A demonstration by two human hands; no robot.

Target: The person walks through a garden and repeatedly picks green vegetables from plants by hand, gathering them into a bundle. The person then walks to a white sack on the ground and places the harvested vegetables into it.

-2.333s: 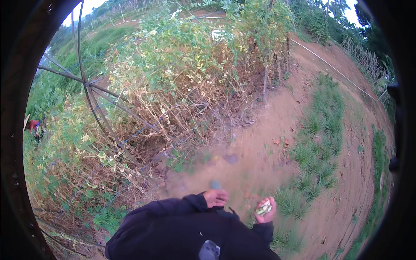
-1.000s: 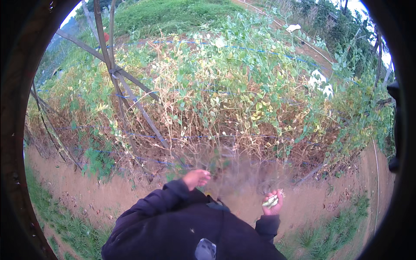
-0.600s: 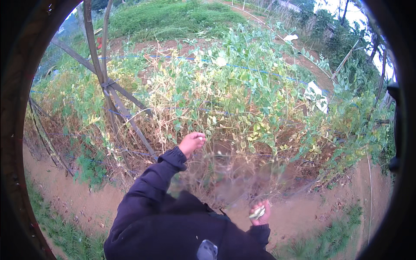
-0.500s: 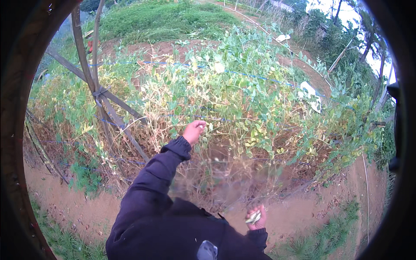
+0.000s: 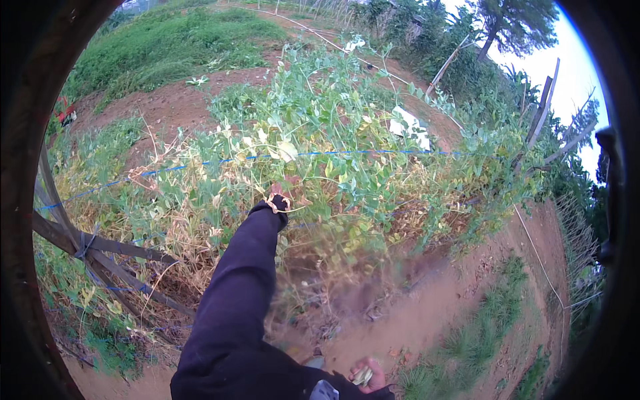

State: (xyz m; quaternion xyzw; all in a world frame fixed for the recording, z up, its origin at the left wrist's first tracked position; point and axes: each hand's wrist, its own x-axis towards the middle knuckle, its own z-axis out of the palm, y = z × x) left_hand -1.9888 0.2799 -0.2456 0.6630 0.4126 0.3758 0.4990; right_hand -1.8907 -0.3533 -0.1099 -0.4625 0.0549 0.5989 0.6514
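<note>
My left arm, in a dark sleeve, stretches forward into the climbing pea-like plants (image 5: 340, 177). My left hand (image 5: 285, 189) is among the leaves and dry stems, which cover most of its fingers. A dry, yellowish stem (image 5: 279, 205) lies across the cuff. Low in the view, close to my body, my right hand (image 5: 371, 375) is closed around several pale green pods (image 5: 363, 377). The plants are green at the top and yellow to brown lower down.
A blue string (image 5: 313, 154) runs across the plants. Crossed wooden poles (image 5: 83, 245), tied together, stand at the left. A white sheet-like piece (image 5: 409, 127) lies behind the plants. Bare soil (image 5: 427, 327) and grass (image 5: 480, 327) lie at the lower right.
My left hand has reached farther forward, into the foliage. The view has swung to the right, so the poles sit farther left. My right hand, still holding the pods, appears lower.
</note>
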